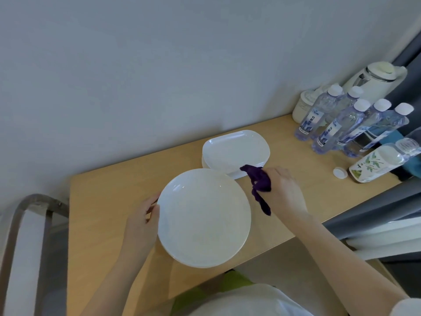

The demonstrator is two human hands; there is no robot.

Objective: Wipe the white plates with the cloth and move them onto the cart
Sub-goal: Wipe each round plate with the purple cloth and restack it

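Observation:
A stack of round white plates sits near the front edge of the wooden table. My left hand grips the stack's left rim, with fingers curled over the edge. Behind it lies a stack of rounded rectangular white plates. My right hand holds a crumpled purple cloth just right of the round plates, over the front edge of the rectangular stack; a strip of cloth hangs down.
Several water bottles, a white kettle, a white jar, a lying bottle with a leaf label and a loose cap crowd the table's right end. The cart's metal frame stands at the left.

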